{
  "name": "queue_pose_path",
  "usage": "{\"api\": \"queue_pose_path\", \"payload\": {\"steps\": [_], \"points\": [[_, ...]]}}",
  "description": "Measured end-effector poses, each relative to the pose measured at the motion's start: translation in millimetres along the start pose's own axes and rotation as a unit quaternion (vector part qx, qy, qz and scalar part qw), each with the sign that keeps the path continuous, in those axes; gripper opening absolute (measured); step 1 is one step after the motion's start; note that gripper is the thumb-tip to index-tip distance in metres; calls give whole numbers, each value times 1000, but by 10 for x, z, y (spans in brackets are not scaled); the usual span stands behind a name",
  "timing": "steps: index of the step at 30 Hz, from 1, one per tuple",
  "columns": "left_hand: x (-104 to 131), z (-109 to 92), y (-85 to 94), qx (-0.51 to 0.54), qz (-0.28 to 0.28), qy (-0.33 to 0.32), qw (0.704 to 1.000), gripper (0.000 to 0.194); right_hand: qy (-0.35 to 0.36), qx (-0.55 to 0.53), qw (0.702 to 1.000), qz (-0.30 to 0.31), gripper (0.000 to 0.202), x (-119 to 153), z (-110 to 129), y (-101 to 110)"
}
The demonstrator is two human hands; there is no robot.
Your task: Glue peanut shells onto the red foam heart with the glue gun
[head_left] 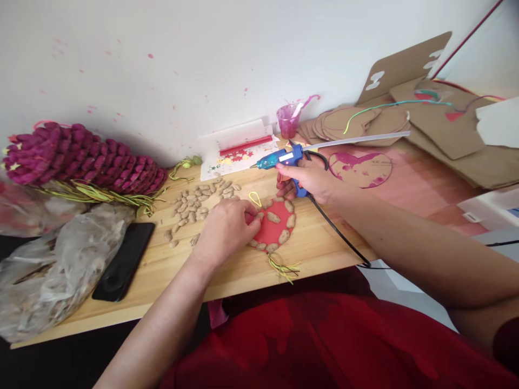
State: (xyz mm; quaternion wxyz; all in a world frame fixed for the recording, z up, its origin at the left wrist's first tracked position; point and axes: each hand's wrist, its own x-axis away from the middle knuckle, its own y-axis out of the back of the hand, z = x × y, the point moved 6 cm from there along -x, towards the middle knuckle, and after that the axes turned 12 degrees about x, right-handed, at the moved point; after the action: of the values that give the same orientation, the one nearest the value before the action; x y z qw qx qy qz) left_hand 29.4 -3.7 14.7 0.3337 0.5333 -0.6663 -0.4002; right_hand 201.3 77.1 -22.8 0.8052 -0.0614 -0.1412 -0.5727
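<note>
My right hand (310,178) is wrapped around a blue hot glue gun (279,159), whose nozzle points left. A clear glue stick (360,139) sticks out of its back. My left hand (227,227) is closed at the left side of a red disc (270,229), its fingertips on a peanut (260,215) that is partly hidden. Peanuts in their shells line the disc's rim, and one peanut (273,217) lies inside the ring. A yellow loop (255,199) extends from the top of the disc and a yellow-green tassel (284,268) from the bottom.
Loose peanuts (192,205) lie to the left. Beyond them are a stack of purple peanut rings (89,156), a plastic bag (68,270) and a black phone (124,262). Star confetti on paper (211,170), a stained cup (288,121) and cardboard pieces (438,129) stand behind. The gun's cord (340,233) crosses the front edge.
</note>
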Motion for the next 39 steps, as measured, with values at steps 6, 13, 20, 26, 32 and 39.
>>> {"api": "queue_pose_path", "payload": {"steps": [6, 13, 20, 26, 32, 39], "points": [[-19, -10, -22, 8, -16, -12, 1000, 12, -5, 5, 1000, 1, 33, 23, 16, -11], [5, -19, 0, -8, -7, -5, 1000, 13, -9, 1, 1000, 4, 32, 34, 19, -18], [1, 7, 3, -25, -4, 18, 1000, 16, -4, 2, 1000, 4, 32, 33, 21, -16], [-5, 12, -8, -36, -5, 11, 999, 17, -1, 6, 1000, 4, 33, 24, 15, -13], [-2, -10, -1, -55, 3, 15, 998, 16, -1, 7, 1000, 8, 33, 31, 19, -15], [13, -39, 17, -66, 10, 24, 997, 16, -3, 8, 1000, 5, 34, 29, 21, -19]]}}
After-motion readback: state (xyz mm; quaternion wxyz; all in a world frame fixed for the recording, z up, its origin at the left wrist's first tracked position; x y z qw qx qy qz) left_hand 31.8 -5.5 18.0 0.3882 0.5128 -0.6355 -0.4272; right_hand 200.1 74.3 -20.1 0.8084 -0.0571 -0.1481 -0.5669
